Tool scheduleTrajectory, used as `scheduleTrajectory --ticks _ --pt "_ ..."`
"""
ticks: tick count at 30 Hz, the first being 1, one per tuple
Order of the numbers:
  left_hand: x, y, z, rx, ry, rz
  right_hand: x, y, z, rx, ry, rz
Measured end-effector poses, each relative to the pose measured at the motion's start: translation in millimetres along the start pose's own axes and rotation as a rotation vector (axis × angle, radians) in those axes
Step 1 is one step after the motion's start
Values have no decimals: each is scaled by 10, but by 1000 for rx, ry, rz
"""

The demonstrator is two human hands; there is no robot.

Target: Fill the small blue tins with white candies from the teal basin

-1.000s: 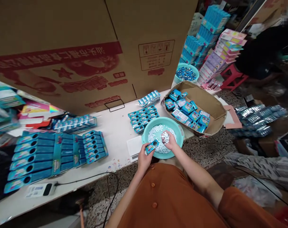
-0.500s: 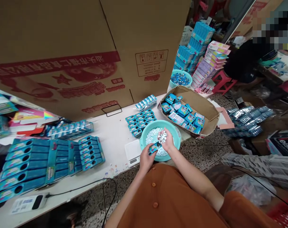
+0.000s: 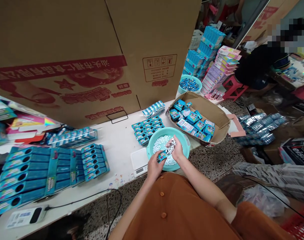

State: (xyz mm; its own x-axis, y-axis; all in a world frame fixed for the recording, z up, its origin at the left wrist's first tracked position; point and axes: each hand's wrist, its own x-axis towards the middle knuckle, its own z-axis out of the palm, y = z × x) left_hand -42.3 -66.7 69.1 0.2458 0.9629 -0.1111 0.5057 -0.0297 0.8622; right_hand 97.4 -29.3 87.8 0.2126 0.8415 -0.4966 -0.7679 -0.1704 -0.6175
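Mints fill a basin on the table; left grip clenches a tin, right grip mints.

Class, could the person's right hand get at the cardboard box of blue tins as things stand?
Probably yes: the right hand sits over the teal basin, and the box lies just past its rim, unobstructed, though the hand holds white mints.
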Motion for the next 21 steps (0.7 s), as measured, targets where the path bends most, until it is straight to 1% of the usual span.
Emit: scheduleTrajectory --ticks 2,8,14,17,21 --pt "8 6 6 -2 1 5 4 -3 -2 -2 0 -8" --pt "29 17 33 -39 -1 -41 -28 -19 20 -87 12 -119" --pt "23 21 48 -32 -5 15 -77 -10 44 -135 57 -185" --pt "25 32 64 -84 -10 -33 -89 -17 67 -133 41 -212" --pt "27 51 78 -157 -2 -102 -92 -30 86 -133 12 -188"
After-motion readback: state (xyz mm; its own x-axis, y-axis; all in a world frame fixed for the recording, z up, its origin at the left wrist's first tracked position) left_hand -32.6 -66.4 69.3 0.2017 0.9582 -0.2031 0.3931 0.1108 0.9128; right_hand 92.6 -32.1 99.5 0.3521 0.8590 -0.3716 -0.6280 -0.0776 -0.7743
